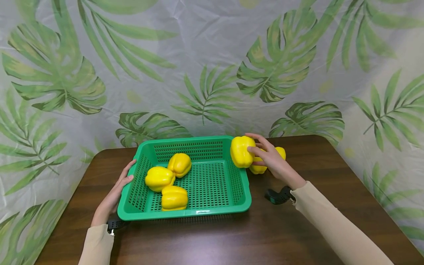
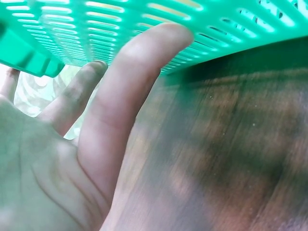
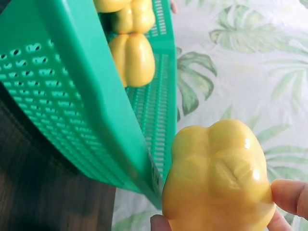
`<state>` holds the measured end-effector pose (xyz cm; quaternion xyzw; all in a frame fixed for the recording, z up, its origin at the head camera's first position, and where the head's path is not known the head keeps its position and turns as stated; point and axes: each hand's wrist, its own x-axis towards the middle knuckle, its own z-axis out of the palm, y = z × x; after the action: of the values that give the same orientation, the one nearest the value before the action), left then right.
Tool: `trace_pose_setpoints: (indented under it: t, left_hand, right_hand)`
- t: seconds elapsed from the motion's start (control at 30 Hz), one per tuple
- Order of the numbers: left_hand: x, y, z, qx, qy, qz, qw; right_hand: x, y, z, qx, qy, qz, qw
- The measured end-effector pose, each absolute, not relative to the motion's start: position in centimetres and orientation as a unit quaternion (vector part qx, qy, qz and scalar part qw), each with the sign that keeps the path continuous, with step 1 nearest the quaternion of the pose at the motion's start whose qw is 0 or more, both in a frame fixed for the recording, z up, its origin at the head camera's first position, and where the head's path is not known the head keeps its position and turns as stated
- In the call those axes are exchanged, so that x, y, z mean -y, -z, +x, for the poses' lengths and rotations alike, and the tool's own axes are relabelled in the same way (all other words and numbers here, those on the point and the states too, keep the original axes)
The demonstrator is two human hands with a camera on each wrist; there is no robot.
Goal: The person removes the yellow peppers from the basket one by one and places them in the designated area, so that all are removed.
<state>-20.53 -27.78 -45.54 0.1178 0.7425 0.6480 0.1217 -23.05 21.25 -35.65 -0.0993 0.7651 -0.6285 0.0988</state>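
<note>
My right hand [image 1: 269, 158] grips a yellow bell pepper [image 1: 242, 151] at the right rim of the green plastic basket [image 1: 185, 212]. In the right wrist view, fingertips hold that bell pepper [image 3: 216, 178] from both sides, beside the basket wall [image 3: 86, 96]. Three more yellow bell peppers [image 1: 174, 198] lie together in the basket's left half. My left hand [image 1: 116, 193] touches the basket's left side from outside. Its thumb [image 2: 130, 82] lies extended along the slotted wall [image 2: 101, 24] in the left wrist view.
More yellow bell peppers [image 1: 258, 168] sit on the brown wooden table [image 1: 212, 243] right of the basket, partly hidden behind my right hand. A leaf-patterned curtain [image 1: 212, 55] hangs behind and at both sides of the table. Each wrist wears a black strap [image 1: 279, 195].
</note>
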Motion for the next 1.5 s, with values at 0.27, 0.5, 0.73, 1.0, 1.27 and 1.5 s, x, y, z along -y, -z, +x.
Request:
trace_pose_setpoints:
  t: [0.27, 0.5, 0.73, 1.0, 1.27, 1.5]
  left_hand:
    - [27.7, 45.5, -20.5, -0.741, -0.65, 0.121, 0.12]
    - [27.7, 45.6, -20.4, -0.737, -0.654, 0.121, 0.122]
    - [27.7, 45.6, -20.4, -0.737, -0.655, 0.118, 0.121]
    - [27.7, 45.6, -20.3, -0.738, -0.654, 0.121, 0.119]
    - [27.7, 45.6, -20.3, -0.738, -0.653, 0.123, 0.117]
    - [27.7, 45.6, -20.3, -0.742, -0.65, 0.122, 0.114]
  right_hand:
    - [-23.0, 36.0, -22.8, -0.769, 0.625, -0.099, 0.087]
    - [-24.7, 36.5, -22.7, -0.772, 0.624, -0.092, 0.073]
    - [-26.0, 37.0, -22.6, -0.784, 0.614, -0.071, 0.061]
    - [-27.7, 37.5, -22.6, -0.797, 0.6, -0.05, 0.042]
    - [-29.2, 37.6, -22.4, -0.811, 0.583, -0.04, 0.021]
    - [-30.5, 37.9, -22.4, -0.814, 0.58, -0.028, 0.007]
